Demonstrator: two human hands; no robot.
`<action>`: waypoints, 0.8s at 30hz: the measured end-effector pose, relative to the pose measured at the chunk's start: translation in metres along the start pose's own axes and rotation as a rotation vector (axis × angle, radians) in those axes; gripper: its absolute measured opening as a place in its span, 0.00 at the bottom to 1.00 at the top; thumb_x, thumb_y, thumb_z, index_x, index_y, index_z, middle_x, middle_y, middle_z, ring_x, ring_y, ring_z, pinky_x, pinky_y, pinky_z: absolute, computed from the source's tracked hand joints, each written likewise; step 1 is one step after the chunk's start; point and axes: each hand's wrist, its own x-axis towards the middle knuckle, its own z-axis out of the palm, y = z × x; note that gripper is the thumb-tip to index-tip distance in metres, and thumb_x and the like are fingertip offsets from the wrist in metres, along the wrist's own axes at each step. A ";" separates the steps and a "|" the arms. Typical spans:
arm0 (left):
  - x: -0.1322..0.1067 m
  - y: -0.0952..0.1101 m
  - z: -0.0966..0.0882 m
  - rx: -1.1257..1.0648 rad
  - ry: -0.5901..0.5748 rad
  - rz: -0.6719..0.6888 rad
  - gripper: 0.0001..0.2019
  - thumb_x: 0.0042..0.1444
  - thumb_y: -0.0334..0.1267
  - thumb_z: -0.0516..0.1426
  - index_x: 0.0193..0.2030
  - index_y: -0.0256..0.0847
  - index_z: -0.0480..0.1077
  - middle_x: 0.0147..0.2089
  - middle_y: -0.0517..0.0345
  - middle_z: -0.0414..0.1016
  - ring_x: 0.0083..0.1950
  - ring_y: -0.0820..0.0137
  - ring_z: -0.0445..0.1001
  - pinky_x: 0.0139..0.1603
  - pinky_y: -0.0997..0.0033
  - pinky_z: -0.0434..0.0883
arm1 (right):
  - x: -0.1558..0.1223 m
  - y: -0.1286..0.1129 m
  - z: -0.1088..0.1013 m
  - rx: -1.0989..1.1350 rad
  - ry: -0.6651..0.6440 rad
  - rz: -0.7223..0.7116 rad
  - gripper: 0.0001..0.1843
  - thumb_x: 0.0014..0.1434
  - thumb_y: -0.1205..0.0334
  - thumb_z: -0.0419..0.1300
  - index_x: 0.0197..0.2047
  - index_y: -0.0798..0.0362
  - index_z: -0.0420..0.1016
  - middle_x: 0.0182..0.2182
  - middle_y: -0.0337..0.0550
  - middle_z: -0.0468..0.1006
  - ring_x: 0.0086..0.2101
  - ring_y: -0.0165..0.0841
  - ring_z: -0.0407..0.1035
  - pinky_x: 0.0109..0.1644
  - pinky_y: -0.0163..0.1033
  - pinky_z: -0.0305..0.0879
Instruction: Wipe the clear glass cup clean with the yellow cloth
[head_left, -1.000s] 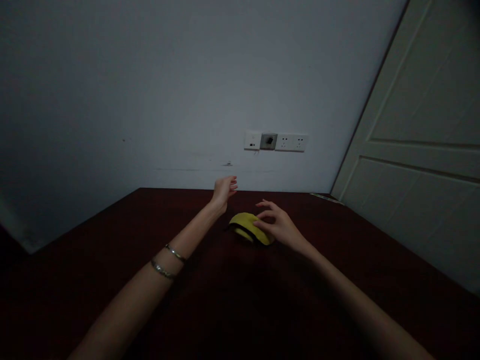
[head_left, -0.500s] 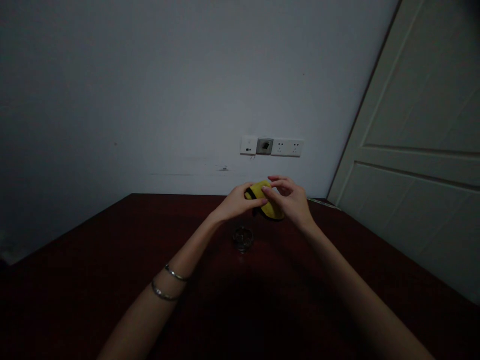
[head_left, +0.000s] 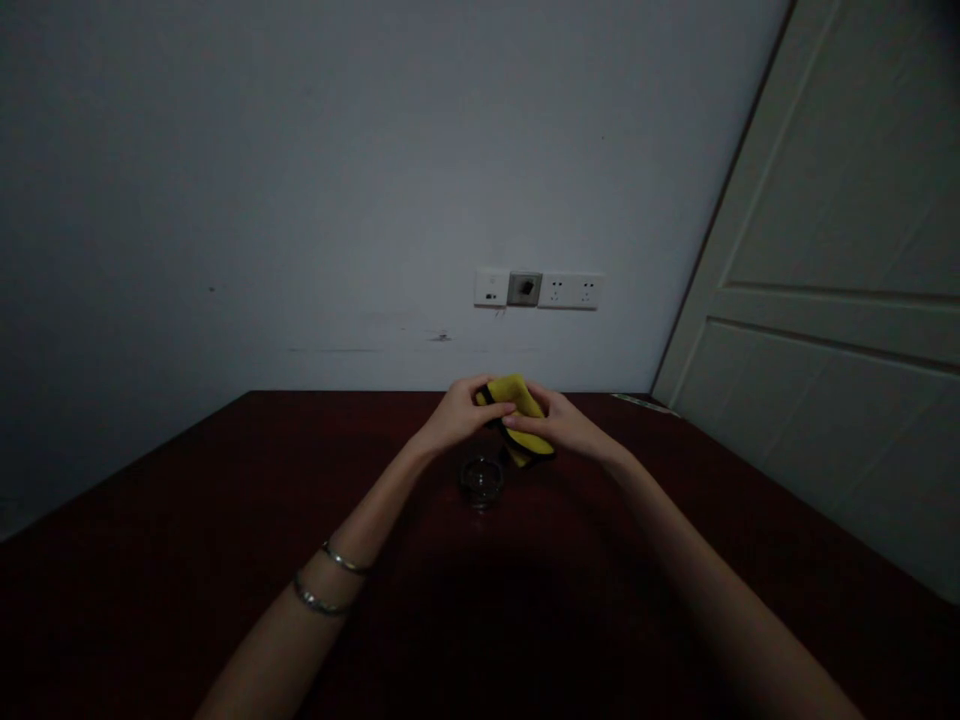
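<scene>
The fingers of the left hand were curled together over the near side of a yellow cloth with a dark edge, clamped on it. The right hand was closed on the same cloth from the other side, its fingertips pressed against the fabric. The bunched cloth sat between the two hands, held up off the table with a lower corner hanging down under the right palm. Just below the hands, a small clear glass dish stood on the dark red tabletop. Whether the hanging corner touched it could not be told in the dim light. Two thin metal bangles circled the left forearm. Beyond the table's far edge rose a pale wall carrying a row of sockets, and a white panelled door stood to the right.
</scene>
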 end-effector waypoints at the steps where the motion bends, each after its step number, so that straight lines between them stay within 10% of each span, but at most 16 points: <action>1: 0.001 -0.002 0.000 0.035 0.019 0.006 0.15 0.45 0.37 0.62 0.42 0.36 0.74 0.37 0.52 0.77 0.36 0.67 0.73 0.39 0.66 0.71 | 0.001 0.002 0.000 0.015 0.006 0.000 0.31 0.46 0.61 0.64 0.55 0.52 0.66 0.48 0.46 0.76 0.42 0.37 0.74 0.45 0.42 0.71; 9: -0.005 -0.034 -0.020 0.102 0.174 -0.056 0.25 0.42 0.39 0.65 0.49 0.37 0.71 0.50 0.42 0.73 0.50 0.58 0.72 0.51 0.56 0.68 | 0.011 0.045 -0.026 -0.040 0.148 0.110 0.26 0.44 0.61 0.65 0.48 0.55 0.71 0.41 0.47 0.79 0.36 0.38 0.75 0.42 0.44 0.72; 18: -0.052 -0.108 -0.038 0.095 -0.082 -0.410 0.44 0.26 0.40 0.70 0.56 0.39 0.66 0.63 0.38 0.61 0.63 0.51 0.61 0.64 0.55 0.56 | 0.021 0.100 -0.049 -0.088 0.318 0.140 0.21 0.42 0.63 0.67 0.42 0.54 0.74 0.35 0.43 0.80 0.34 0.37 0.75 0.40 0.44 0.72; 24: -0.071 -0.119 -0.020 0.226 -0.255 -0.308 0.48 0.29 0.45 0.70 0.61 0.38 0.59 0.60 0.41 0.65 0.60 0.54 0.64 0.62 0.56 0.58 | 0.020 0.113 -0.050 -0.109 0.320 0.146 0.20 0.41 0.63 0.67 0.41 0.56 0.75 0.34 0.43 0.80 0.32 0.36 0.74 0.40 0.44 0.72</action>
